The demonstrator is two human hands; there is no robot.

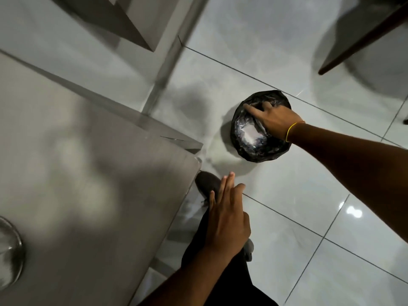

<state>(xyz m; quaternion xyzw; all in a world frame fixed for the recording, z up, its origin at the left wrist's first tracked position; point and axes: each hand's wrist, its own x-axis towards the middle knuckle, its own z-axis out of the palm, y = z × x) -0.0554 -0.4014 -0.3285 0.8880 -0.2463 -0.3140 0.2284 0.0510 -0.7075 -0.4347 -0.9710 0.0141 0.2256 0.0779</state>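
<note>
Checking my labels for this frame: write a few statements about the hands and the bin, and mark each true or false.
1. The right hand touches the rim of the bin. True.
2. The bin's liner is white. False: it is black.
3. The left hand holds a cup. False: its fingers are straight and it holds nothing.
4. A yellow band circles the right wrist. True.
5. The bin lies tipped on its side. False: it stands upright on the tiled floor.
</note>
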